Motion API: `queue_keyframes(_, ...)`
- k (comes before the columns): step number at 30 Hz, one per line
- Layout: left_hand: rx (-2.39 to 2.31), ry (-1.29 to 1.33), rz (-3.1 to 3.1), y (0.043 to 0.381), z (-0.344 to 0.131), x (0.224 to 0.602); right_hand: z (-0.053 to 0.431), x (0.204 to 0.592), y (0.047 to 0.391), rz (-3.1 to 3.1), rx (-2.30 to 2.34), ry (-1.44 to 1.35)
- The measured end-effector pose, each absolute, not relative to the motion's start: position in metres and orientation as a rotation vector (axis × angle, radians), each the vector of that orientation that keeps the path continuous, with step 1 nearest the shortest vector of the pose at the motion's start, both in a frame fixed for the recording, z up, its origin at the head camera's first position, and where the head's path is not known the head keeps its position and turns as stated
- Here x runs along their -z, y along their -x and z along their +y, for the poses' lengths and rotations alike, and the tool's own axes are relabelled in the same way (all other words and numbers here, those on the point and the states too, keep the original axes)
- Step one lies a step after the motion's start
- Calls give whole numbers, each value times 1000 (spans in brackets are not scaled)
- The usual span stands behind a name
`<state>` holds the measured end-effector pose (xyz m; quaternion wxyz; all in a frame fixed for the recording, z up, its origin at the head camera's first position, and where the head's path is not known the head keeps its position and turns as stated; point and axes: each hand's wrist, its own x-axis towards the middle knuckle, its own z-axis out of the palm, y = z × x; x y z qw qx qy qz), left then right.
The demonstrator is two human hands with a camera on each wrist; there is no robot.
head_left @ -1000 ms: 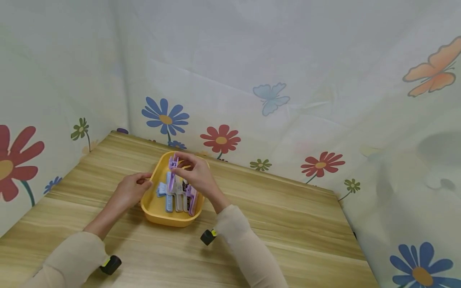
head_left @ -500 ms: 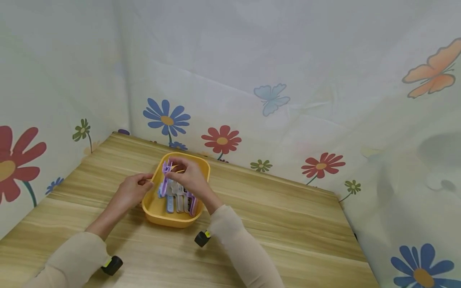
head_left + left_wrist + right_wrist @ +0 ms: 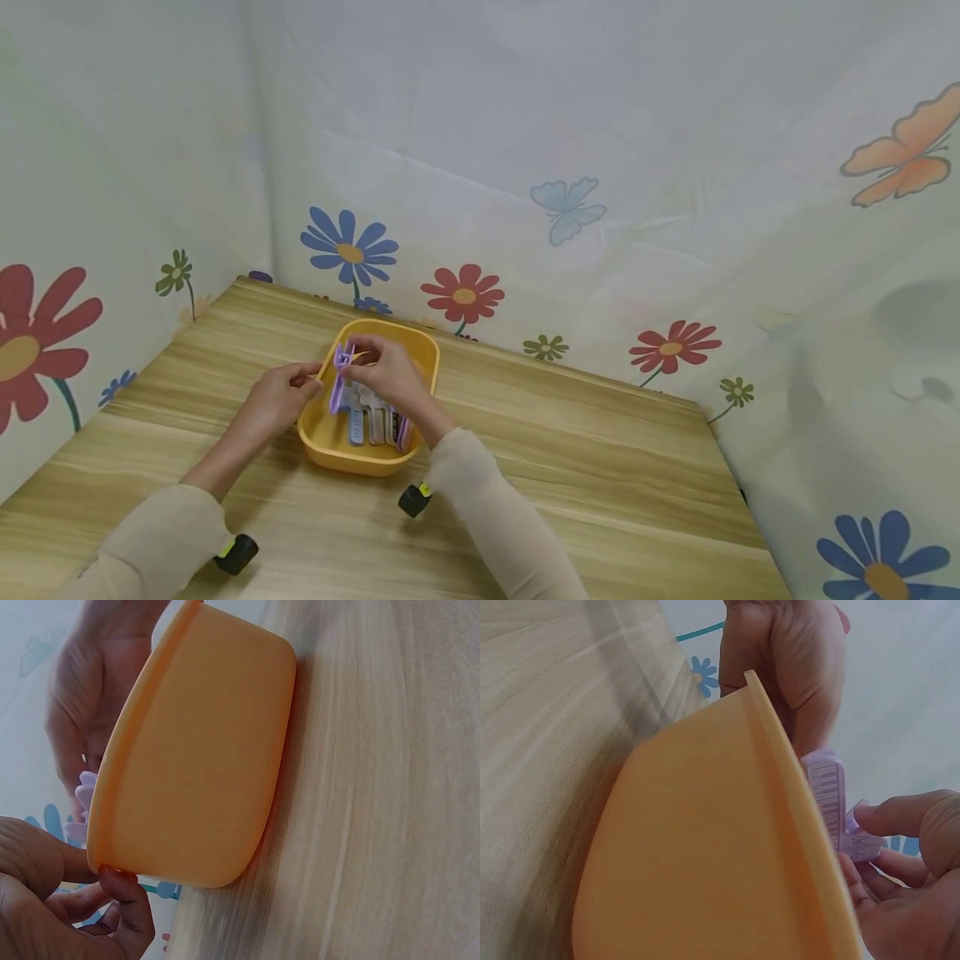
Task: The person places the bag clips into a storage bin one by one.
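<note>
A yellow plastic tub (image 3: pixel 351 463) stands on the table, several clips lying side by side in it: a blue clip (image 3: pixel 356 428), a pale grey clip (image 3: pixel 375 428) and a purple one (image 3: pixel 403 437) among them. My left hand (image 3: pixel 277 397) pinches the tub's left rim between thumb and fingers, as the left wrist view shows. Over the tub's left part, my right hand (image 3: pixel 392 375) holds another purple clip (image 3: pixel 337 393) by its handle end. Piano-key markings show on this clip (image 3: pixel 826 791) in the right wrist view; its lower end overlaps the tub's rim there.
The wood-grain table (image 3: pixel 570 467) stretches right and toward the front. Behind it hangs a white cloth (image 3: pixel 465 167) printed with flowers and butterflies. Black wrist cameras sit at the left cuff (image 3: pixel 237 555) and right cuff (image 3: pixel 414 500).
My right hand has moved left and slightly toward me with the purple clip, from above the row of clips to beside the tub's left wall. The left hand keeps its grip.
</note>
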<state>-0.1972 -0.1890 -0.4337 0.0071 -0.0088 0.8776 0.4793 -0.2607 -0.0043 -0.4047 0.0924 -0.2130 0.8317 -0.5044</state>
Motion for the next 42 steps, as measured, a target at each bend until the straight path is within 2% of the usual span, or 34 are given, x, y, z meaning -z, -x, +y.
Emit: queue_keyframes(42, -1534, 45, 2740, 196, -188, 434, -14, 426, 266, 2503, 1395, 501)
